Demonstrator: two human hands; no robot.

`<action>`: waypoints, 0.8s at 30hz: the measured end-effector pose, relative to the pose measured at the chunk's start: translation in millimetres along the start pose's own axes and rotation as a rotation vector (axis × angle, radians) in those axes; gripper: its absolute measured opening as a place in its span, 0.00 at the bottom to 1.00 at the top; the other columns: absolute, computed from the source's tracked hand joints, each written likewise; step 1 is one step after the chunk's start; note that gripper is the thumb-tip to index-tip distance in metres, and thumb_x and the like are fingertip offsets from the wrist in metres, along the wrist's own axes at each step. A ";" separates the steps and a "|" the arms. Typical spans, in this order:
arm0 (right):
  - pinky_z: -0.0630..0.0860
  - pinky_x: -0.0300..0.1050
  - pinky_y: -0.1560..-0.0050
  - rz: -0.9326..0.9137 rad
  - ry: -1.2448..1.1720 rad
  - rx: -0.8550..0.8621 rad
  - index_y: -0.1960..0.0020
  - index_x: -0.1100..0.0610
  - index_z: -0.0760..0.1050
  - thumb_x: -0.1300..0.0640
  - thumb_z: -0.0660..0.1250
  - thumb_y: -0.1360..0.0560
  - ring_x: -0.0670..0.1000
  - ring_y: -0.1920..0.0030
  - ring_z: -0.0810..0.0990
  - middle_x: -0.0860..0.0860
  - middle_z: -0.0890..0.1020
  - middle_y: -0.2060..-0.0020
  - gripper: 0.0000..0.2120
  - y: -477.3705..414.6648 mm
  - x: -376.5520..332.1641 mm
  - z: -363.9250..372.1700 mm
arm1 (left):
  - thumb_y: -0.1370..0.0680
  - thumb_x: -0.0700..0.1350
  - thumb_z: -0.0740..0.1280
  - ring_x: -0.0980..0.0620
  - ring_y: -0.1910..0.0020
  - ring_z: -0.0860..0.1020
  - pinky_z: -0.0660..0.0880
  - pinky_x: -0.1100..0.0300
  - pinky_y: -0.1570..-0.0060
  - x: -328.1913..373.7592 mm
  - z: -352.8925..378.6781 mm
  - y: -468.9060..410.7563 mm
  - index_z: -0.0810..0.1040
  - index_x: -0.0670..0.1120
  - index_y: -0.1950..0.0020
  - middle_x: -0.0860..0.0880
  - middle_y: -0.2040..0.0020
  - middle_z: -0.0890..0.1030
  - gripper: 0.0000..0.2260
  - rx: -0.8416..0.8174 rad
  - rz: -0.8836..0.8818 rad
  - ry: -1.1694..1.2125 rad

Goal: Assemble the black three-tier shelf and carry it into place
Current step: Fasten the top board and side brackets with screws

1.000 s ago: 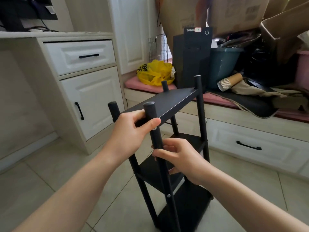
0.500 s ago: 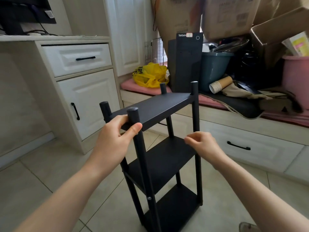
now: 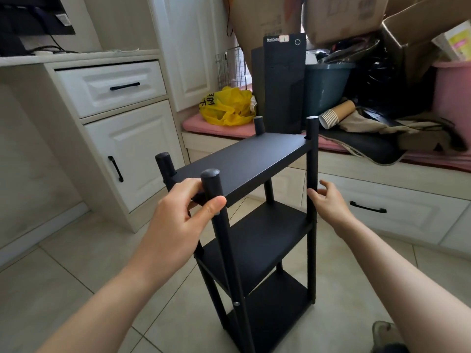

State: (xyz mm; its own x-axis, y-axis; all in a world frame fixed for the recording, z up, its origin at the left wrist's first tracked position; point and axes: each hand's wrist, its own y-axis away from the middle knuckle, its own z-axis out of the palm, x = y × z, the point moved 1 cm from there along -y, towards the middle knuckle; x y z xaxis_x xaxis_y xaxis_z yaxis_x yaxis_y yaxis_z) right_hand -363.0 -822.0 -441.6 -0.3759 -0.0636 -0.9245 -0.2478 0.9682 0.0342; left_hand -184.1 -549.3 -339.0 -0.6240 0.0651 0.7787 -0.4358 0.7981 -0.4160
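The black three-tier shelf [image 3: 244, 159] stands upright on the tiled floor in front of me, with all three boards and four round posts in place. My left hand [image 3: 178, 212] grips the near end of the top board, thumb curled round the near right post. My right hand [image 3: 328, 202] is at the far right post just under the top board, fingers loosely spread beside and behind it, thumb tip near the post. Whether it touches the post I cannot tell.
White desk drawers and a cabinet door [image 3: 127, 149] stand to the left. Behind the shelf runs a low bench with drawers [image 3: 382, 207], piled with a yellow bag [image 3: 226, 108], a black computer tower [image 3: 283, 82], a teal tub [image 3: 328, 85], paper cups [image 3: 334, 115] and cardboard boxes [image 3: 341, 16].
My right hand left the near post by the middle board and moved right and up to the far right post. The shelf went from tilted to upright. My left hand kept its grip.
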 end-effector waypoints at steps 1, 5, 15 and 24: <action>0.71 0.50 0.38 -0.006 -0.019 0.005 0.23 0.55 0.60 0.51 0.61 0.17 0.56 0.35 0.74 0.54 0.74 0.32 0.25 -0.9 -0.5 2.6 | 0.25 0.59 0.66 0.56 0.45 0.81 0.76 0.60 0.43 -0.3 -0.1 0.9 0.81 0.54 0.44 0.53 0.47 0.83 0.14 0.001 0.001 0.001; 0.72 0.51 0.42 -0.051 -0.019 0.056 0.35 0.57 0.69 0.56 0.60 0.17 0.56 0.41 0.76 0.54 0.78 0.42 0.12 -3.5 -1.9 12.1 | 0.24 0.61 0.66 0.55 0.44 0.81 0.78 0.52 0.43 -2.5 0.9 4.8 0.80 0.57 0.45 0.54 0.45 0.83 0.12 0.001 0.020 -0.006; 0.75 0.62 0.38 -0.117 -0.023 0.058 0.41 0.51 0.67 0.57 0.63 0.18 0.59 0.43 0.78 0.55 0.79 0.46 0.07 3.7 -2.8 10.8 | 0.20 0.51 0.68 0.53 0.47 0.80 0.74 0.64 0.44 -18.0 -7.1 -12.0 0.82 0.50 0.41 0.54 0.46 0.83 0.11 0.161 0.047 -0.083; 0.80 0.56 0.51 -0.051 -0.117 -0.022 0.42 0.50 0.69 0.57 0.66 0.20 0.56 0.47 0.80 0.56 0.80 0.48 0.09 17.2 3.1 -10.6 | 0.18 0.44 0.66 0.63 0.43 0.70 0.62 0.80 0.46 -35.7 -0.9 -30.6 0.77 0.52 0.39 0.68 0.49 0.72 0.08 0.298 0.068 -0.169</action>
State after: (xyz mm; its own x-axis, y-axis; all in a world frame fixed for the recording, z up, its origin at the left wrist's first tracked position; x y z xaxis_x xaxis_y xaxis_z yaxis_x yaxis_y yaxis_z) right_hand -378.0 -808.1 -439.9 -0.2555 -0.0824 -0.9633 -0.2835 0.9590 -0.0069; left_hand -147.9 -575.5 -353.7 -0.7460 -0.0083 0.6659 -0.5441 0.5842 -0.6022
